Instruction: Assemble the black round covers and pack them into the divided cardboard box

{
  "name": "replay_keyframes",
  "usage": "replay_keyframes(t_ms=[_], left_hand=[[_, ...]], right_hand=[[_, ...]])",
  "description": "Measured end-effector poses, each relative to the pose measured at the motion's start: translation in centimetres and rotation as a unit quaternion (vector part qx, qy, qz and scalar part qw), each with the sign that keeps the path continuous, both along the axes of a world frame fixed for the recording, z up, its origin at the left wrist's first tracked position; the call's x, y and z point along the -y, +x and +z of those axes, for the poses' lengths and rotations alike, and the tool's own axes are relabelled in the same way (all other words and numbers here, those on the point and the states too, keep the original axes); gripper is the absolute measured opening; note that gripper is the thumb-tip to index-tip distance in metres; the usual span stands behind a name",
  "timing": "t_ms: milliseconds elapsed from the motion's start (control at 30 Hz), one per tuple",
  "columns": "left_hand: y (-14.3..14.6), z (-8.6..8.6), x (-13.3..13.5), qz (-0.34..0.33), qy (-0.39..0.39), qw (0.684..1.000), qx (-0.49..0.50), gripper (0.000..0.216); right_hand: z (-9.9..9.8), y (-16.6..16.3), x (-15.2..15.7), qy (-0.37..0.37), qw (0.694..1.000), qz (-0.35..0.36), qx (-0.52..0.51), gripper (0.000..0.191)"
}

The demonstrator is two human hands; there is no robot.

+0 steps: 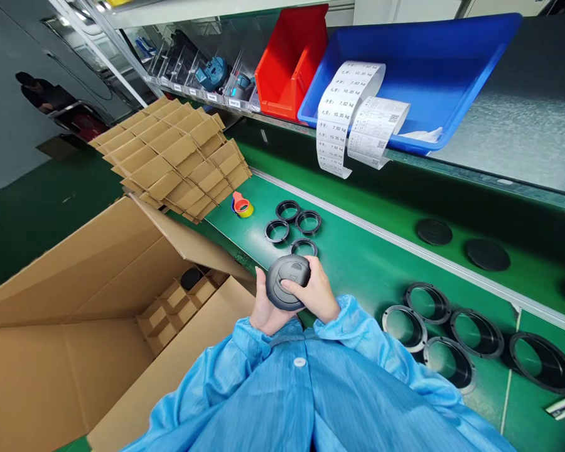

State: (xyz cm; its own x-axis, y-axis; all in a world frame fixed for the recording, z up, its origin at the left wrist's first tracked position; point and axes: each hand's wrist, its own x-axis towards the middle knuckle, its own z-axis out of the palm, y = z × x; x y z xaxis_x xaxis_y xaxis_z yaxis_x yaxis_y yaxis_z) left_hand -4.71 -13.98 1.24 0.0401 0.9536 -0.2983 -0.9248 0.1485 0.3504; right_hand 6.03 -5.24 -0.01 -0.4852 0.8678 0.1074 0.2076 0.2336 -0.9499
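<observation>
Just in front of my body I hold a round black plastic cap (286,270) with a flat patterned face turned up. My left hand (265,311) cups it from below and the left side, thumb raised along the edge. My right hand (321,292) grips its right side, with the thumb pressed on the face. Beyond the cap, several small black rings (277,231) lie on the green bench (353,251). Larger black rings (428,302) are grouped to the right of my right sleeve. The fingers under the cap are hidden.
An open carton (108,295) with cardboard dividers stands left; a black round piece (191,278) sits inside. Stacked dividers (179,154) lie beyond. Coloured tape rolls (243,208) rest on the bench. The shelf bears red (289,69) and blue bins (433,63) and printed labels (339,107).
</observation>
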Motion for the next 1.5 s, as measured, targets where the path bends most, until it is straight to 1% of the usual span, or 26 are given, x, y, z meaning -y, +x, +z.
replay_keyframes(t_ms=[100, 133, 200, 267, 333, 400, 433, 500, 567, 600, 733, 800, 833, 900, 967, 1000, 1067, 1167, 1233, 1267, 1300, 1400, 1433, 1500], left_hand=[[0.1, -0.3, 0.1, -0.006, 0.009, 1.0, 0.005, 0.088], [0.1, -0.4, 0.1, -0.007, 0.011, 1.0, 0.008, 0.087], [0.1, -0.5, 0.1, -0.01, 0.008, 1.0, 0.014, 0.08], [0.0, -0.5, 0.1, -0.018, 0.0, 1.0, 0.015, 0.072], [-0.1, -0.3, 0.1, -0.029, -0.007, 1.0, 0.009, 0.069], [0.1, 0.1, 0.1, -0.032, -0.012, 0.999, -0.001, 0.069], [0.3, 0.2, 0.1, -0.029, -0.013, 0.999, -0.006, 0.068], [0.7, 0.5, 0.3, -0.015, -0.014, 1.0, -0.015, 0.063], [1.1, 0.5, 0.6, -0.011, -0.023, 0.999, -0.025, 0.058], [1.3, 0.3, 0.8, -0.013, -0.033, 0.999, -0.03, 0.055], [1.4, -0.8, 1.9, -0.029, -0.087, 0.995, -0.043, 0.055], [1.3, -1.2, 2.4, -0.056, -0.096, 0.993, -0.035, 0.062], [1.3, -1.2, 2.6, -0.072, -0.093, 0.993, -0.029, 0.066], [1.0, -0.9, 2.9, -0.09, -0.075, 0.993, -0.027, 0.073], [0.6, -0.3, 3.1, -0.08, -0.057, 0.995, -0.032, 0.076], [0.4, 0.2, 3.1, -0.068, -0.05, 0.996, -0.035, 0.077], [-0.1, 1.0, 3.2, -0.042, -0.04, 0.998, -0.033, 0.078], [-0.6, 1.6, 3.3, -0.014, -0.036, 0.999, -0.034, 0.074], [-0.8, 1.5, 3.5, -0.001, -0.049, 0.998, -0.032, 0.07], [-0.8, 1.4, 3.5, 0.003, -0.058, 0.998, -0.028, 0.068], [-0.9, 1.3, 3.6, 0.006, -0.065, 0.998, -0.022, 0.066], [-1.0, 1.2, 3.8, 0.013, -0.068, 0.998, 0.002, 0.064], [-1.1, 1.1, 3.8, 0.017, -0.065, 0.998, 0.008, 0.064], [-1.2, 1.1, 3.9, 0.029, -0.057, 0.998, 0.013, 0.063]], right_hand=[[-0.2, -0.1, -0.3, -0.001, 1.0, -0.015, 0.011, 0.036], [-0.3, 0.0, -0.5, -0.004, 1.0, -0.011, 0.011, 0.031], [-0.3, 0.2, -0.8, -0.004, 1.0, 0.002, -0.001, 0.031], [0.0, 0.5, -0.7, 0.03, 0.999, 0.004, -0.019, 0.035], [0.5, 0.8, -0.2, 0.103, 0.994, 0.016, -0.018, 0.045], [1.2, 0.8, 0.6, 0.187, 0.981, 0.054, 0.011, 0.058], [1.5, 0.8, 1.1, 0.218, 0.973, 0.076, 0.032, 0.064], [1.9, 0.5, 1.8, 0.244, 0.962, 0.099, 0.07, 0.074], [2.0, 0.0, 2.3, 0.235, 0.962, 0.101, 0.098, 0.075], [2.0, -0.3, 2.4, 0.227, 0.963, 0.101, 0.108, 0.07], [1.4, -1.6, 1.9, 0.222, 0.956, 0.114, 0.154, 0.038], [1.0, -1.9, 1.0, 0.219, 0.954, 0.126, 0.159, 0.036], [0.9, -1.9, 0.4, 0.207, 0.958, 0.133, 0.146, 0.037], [0.6, -1.5, -0.9, 0.153, 0.977, 0.125, 0.083, 0.038], [0.2, -0.7, -1.9, 0.081, 0.992, 0.093, 0.0, 0.035], [0.1, -0.2, -2.2, 0.047, 0.995, 0.078, -0.038, 0.033], [-0.2, 0.7, -2.0, -0.017, 0.993, 0.074, -0.094, 0.033], [-0.7, 1.4, -0.5, -0.118, 0.975, 0.136, -0.127, 0.038], [-0.8, 1.4, 0.6, -0.144, 0.964, 0.168, -0.148, 0.04], [-0.8, 1.4, 1.1, -0.134, 0.964, 0.167, -0.159, 0.041], [-0.7, 1.4, 1.5, -0.108, 0.968, 0.154, -0.168, 0.042], [-0.3, 1.6, 1.9, 0.024, 0.983, 0.095, -0.153, 0.034], [-0.2, 1.7, 1.9, 0.074, 0.984, 0.086, -0.135, 0.031], [-0.2, 1.8, 1.9, 0.158, 0.978, 0.093, -0.096, 0.03]])
